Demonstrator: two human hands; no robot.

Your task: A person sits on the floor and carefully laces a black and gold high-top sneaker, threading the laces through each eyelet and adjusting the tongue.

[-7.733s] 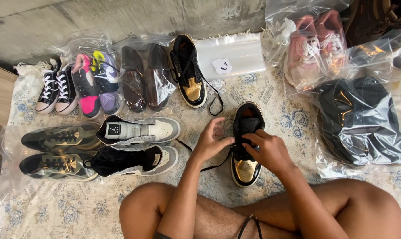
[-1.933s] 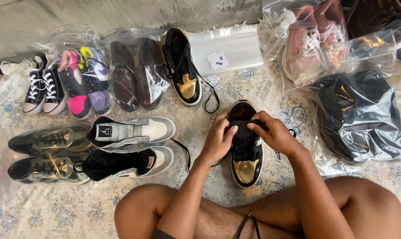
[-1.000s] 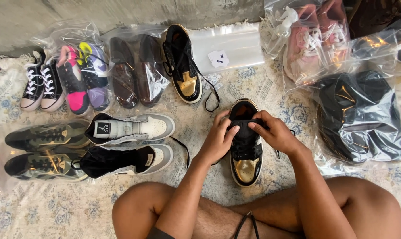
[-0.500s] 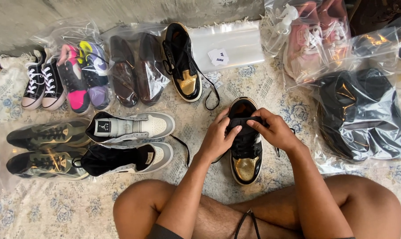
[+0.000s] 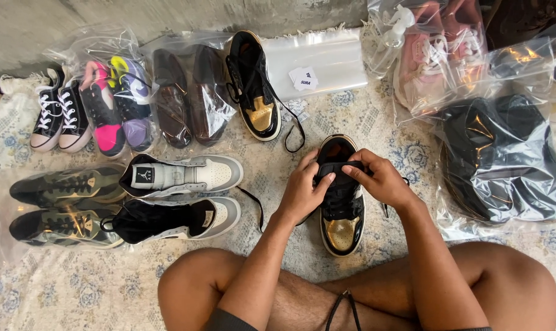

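Sitting along the far left, two black-and-white canvas sneakers (image 5: 60,116) lie loose beside a clear bag (image 5: 121,101) holding two bright sneakers, then another bag (image 5: 189,92) with two brown shoes. Nearer, a bag (image 5: 57,205) holds two camouflage sneakers, beside two grey-and-black high-tops (image 5: 180,196). One black-and-gold sneaker (image 5: 253,86) lies far; its mate (image 5: 341,211) stands centre, left hand (image 5: 302,193) and right hand (image 5: 382,181) pinching its tongue. Right, two bags hold pink shoes (image 5: 440,55) and black shoes (image 5: 502,159).

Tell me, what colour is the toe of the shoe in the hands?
Shiny gold, on a black shoe; the head view shows it.
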